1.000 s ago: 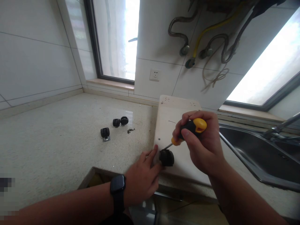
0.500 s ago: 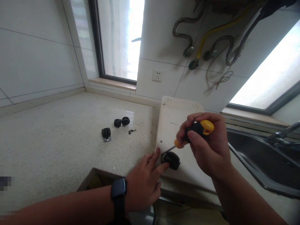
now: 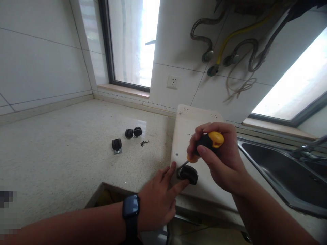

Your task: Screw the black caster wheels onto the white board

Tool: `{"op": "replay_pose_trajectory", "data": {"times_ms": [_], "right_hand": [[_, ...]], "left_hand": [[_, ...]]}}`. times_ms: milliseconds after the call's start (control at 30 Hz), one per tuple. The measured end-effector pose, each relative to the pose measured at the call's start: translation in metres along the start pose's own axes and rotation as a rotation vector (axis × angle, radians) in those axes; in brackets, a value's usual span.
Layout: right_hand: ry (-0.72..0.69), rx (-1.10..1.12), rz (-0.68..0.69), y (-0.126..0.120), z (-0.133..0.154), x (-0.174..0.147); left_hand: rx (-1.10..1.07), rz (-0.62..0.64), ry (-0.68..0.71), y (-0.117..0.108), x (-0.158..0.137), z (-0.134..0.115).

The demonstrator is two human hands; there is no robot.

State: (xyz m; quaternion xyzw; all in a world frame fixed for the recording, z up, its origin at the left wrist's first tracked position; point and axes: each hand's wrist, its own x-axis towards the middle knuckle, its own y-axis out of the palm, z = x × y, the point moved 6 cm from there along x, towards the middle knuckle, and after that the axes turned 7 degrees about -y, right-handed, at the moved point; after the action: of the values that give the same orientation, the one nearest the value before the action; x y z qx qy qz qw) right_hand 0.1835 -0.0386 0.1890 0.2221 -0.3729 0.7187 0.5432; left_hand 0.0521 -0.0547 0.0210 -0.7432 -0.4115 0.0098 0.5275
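My right hand [image 3: 217,153] is wrapped round a yellow-and-black screwdriver [image 3: 203,144]. Its shaft slants down to the left, and the tip meets the base of a black caster wheel [image 3: 189,174]; the screw there is too small to make out. The caster sits near the front left corner of a white board [image 3: 201,119] lying on the counter. My left hand [image 3: 160,197], a watch on its wrist, has its fingers spread. One fingertip rests on the board's left edge and another touches the caster. A screw hole or fitting shows on the board just behind the caster.
Left of the board, three loose black casters [image 3: 117,144] and a small heap of screws [image 3: 144,143] lie on the speckled counter [image 3: 63,146]. A steel sink [image 3: 276,166] is at the right. Below my left forearm is an open drawer or cabinet [image 3: 102,195].
My right hand and the screwdriver have shifted slightly left, the handle now standing closer to the caster. My left finger lies a little further along the caster.
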Motion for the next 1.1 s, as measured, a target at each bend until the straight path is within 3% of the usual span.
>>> {"op": "replay_pose_trajectory", "data": {"times_ms": [200,433,700,867,1100], "right_hand": [[-0.009,-0.487,0.058,-0.006,0.014,0.006],[0.02,-0.56,0.28,-0.005,0.03,0.005],[-0.167,-0.941,0.169,0.0,0.047,0.005],[-0.189,-0.96,0.132,0.002,0.047,0.001],[-0.082,-0.599,0.292,-0.005,0.034,-0.005]], "left_hand": [[0.007,0.013,-0.01,-0.002,0.001,0.0],[0.012,0.056,-0.027,-0.001,0.003,0.0],[0.003,0.061,-0.027,0.002,-0.001,0.002],[0.008,0.071,-0.036,0.002,0.0,0.002],[0.018,0.057,-0.02,0.001,0.0,0.0]]}}
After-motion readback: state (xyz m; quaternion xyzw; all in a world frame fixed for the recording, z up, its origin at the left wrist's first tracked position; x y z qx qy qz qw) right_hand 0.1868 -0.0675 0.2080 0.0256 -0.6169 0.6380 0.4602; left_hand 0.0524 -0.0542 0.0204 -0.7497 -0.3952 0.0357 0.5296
